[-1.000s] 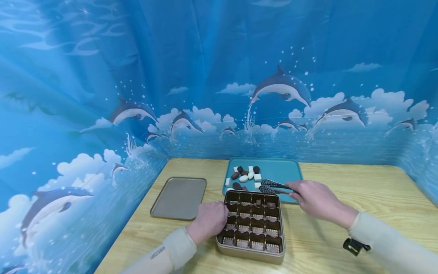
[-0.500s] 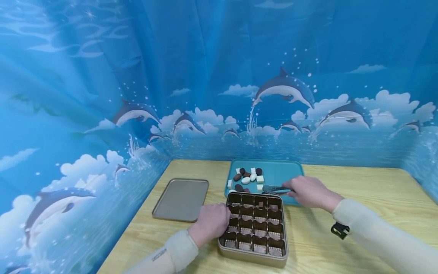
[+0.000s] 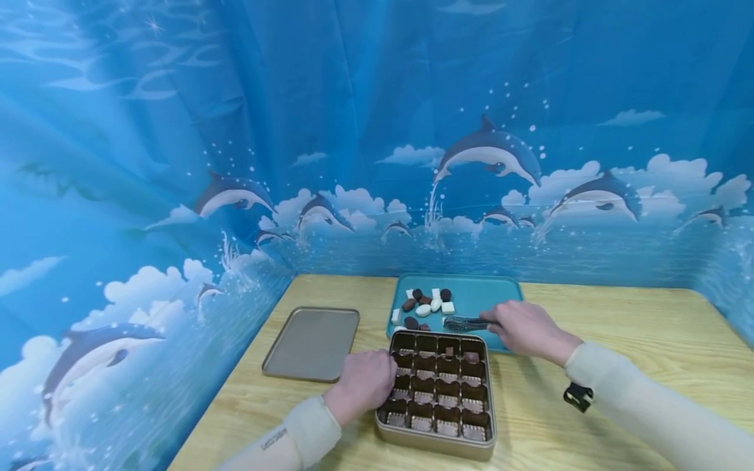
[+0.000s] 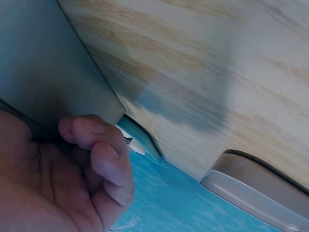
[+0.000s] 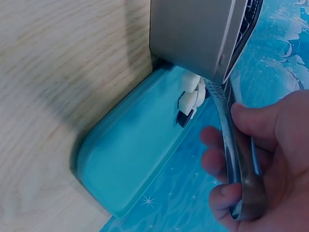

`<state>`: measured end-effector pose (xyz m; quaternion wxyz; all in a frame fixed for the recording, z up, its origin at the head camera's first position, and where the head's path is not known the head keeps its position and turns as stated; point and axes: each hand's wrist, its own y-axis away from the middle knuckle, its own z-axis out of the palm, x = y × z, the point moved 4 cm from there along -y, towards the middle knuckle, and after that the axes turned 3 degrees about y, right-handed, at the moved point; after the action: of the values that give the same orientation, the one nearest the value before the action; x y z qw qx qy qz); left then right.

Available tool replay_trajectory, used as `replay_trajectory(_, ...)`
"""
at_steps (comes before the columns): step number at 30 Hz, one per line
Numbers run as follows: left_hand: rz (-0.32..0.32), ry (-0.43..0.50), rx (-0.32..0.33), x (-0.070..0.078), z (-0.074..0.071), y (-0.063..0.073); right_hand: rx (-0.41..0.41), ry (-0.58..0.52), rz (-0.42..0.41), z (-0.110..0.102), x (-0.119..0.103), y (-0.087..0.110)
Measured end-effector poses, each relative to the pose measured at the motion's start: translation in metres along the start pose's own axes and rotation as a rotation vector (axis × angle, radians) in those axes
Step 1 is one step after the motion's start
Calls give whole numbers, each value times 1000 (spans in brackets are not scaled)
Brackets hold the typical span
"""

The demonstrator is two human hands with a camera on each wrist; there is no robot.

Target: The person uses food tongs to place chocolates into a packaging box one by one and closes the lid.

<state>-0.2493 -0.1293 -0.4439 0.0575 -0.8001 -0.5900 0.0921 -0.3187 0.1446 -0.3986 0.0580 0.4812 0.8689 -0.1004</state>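
Observation:
A gold-brown metal tin (image 3: 448, 445) with a dark divided insert stands on the table, two brown chocolates (image 3: 471, 357) in its far-row compartments. My left hand (image 3: 362, 384) holds the tin's left side near the rim, fingers curled in the left wrist view. My right hand (image 3: 527, 330) grips metal tongs (image 3: 468, 324) with perforated tips. The tips are close together over the near part of a teal tray (image 3: 489, 294), right at a white square chocolate that they mostly cover. Several white and dark chocolates (image 3: 423, 311) lie on the tray's left side; the tin hides some in the head view.
A flat metal lid (image 3: 312, 343) lies on the wooden table (image 3: 612, 327), left of the tin. The tray is just behind the tin. A blue dolphin-print curtain (image 3: 377, 163) rises behind the table and along its left side.
My right hand has moved left and slightly up with the tongs, whose tips have closed together and now cover the white square chocolate. The left hand stays on the tin.

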Motion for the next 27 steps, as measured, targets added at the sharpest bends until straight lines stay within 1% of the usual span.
replay_trajectory(5,-6,5,8,-1,0,0,-9,2,-29,2,-6,-11)
replay_trajectory(12,-14,19,-3,0,1,0,-76,-40,-33,11,-16,-26)
replay_trajectory(15,-14,13,12,-1,1,1,-92,-33,-31,16,-18,-32)
replay_trajectory(19,-14,10,27,-1,1,2,-80,-34,-26,21,-19,-37)
replay_trajectory(23,-8,22,40,-1,1,2,-50,-47,-22,22,-17,-36)
replay_trajectory(27,-11,21,34,0,-1,1,-25,-46,-1,22,-14,-36)
